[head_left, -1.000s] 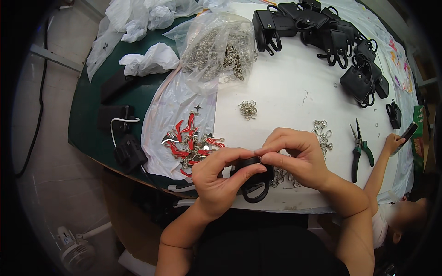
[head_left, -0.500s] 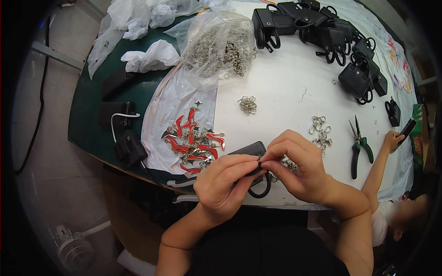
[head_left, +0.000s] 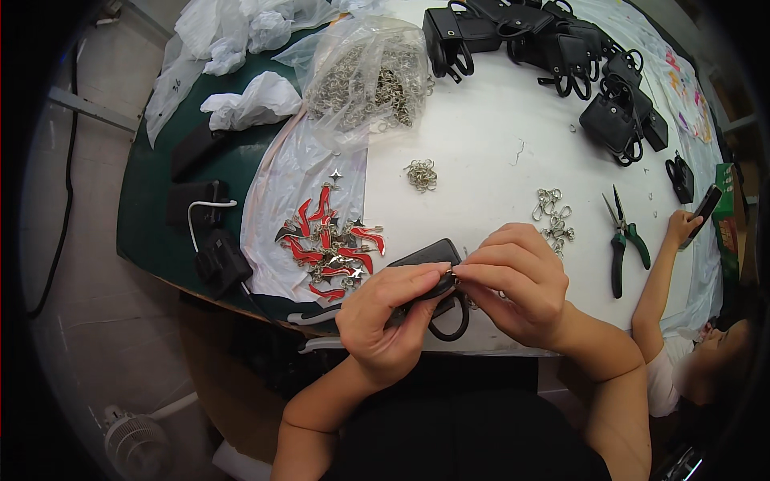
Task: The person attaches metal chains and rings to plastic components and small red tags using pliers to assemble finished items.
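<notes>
My left hand [head_left: 381, 317] is closed on a small black bag [head_left: 429, 253] with a dark loop strap [head_left: 455, 327] hanging below it. The thumb and forefinger of my right hand [head_left: 517, 280] pinch at the bag's edge, right against my left fingertips. A tiny metallic glint shows there, too small to name. Metal clasps [head_left: 557, 232] lie in a loose group beyond my right hand, and a few metal bits are partly hidden beneath it. Left of the bag, red high-heel shoe charms [head_left: 353, 255] with silver stars are heaped on white plastic.
Green-handled pliers [head_left: 622, 240] lie to the right. Small rings [head_left: 421, 175] sit mid-table, below a clear bag of metal hardware [head_left: 365, 84]. Several black bags [head_left: 613, 124] are piled at the far right. Another person's hand [head_left: 682, 228] holds a phone [head_left: 703, 215] at the right edge.
The table has shifted slightly up and left in the view. My right fingers are more extended and bunched at the bag's edge, where a metallic glint now shows. The left hand keeps its hold.
</notes>
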Motion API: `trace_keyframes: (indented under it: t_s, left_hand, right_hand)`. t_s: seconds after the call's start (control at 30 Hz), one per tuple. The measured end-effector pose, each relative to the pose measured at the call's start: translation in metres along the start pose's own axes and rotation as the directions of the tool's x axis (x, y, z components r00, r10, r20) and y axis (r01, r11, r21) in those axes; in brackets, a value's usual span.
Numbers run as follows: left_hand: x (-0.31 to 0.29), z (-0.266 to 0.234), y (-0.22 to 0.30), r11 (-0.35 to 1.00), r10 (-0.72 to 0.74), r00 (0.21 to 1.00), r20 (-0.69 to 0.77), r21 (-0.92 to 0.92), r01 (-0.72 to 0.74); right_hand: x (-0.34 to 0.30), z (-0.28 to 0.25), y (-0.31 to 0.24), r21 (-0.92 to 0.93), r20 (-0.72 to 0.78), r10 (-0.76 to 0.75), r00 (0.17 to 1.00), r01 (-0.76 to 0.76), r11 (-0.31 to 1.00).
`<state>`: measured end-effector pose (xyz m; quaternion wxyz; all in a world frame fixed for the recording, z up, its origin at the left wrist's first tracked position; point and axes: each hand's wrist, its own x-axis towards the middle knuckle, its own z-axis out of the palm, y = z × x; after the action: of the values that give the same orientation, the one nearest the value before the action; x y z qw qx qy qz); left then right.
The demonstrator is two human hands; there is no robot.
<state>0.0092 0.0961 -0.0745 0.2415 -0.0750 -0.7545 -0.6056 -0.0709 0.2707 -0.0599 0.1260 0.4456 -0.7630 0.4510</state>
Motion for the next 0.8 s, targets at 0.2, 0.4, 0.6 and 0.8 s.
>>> trace_keyframes:
  t_s: [0.2, 0.4, 0.6, 0.8]
  left_hand:
    - [0.006, -0.004, -0.003, 0.983, 0.124, 0.992, 0.028, 0.129, -0.127]
    - [0.004, 0.0, -0.005, 0.959, 0.249, 0.968, 0.024, 0.131, -0.25]
    - [0.0, 0.0, 0.006, 0.961, 0.199, 0.977, 0.07, 0.179, -0.209]
    - [-0.003, 0.003, 0.003, 0.98, 0.167, 0.985, 0.049, 0.099, -0.171]
  right_hand:
    - [0.013, -0.021, -0.019, 0.149, 0.212, 0.268, 0.94, -0.302, 0.942]
    - [0.005, -0.01, -0.018, 0.288, 0.2, 0.381, 0.903, -0.426, 0.858]
    - [0.001, -0.012, -0.022, 0.333, 0.368, 0.533, 0.762, -0.643, 0.689]
    - [-0.006, -0.009, -0.028, 0.415, 0.251, 0.522, 0.815, -0.578, 0.703]
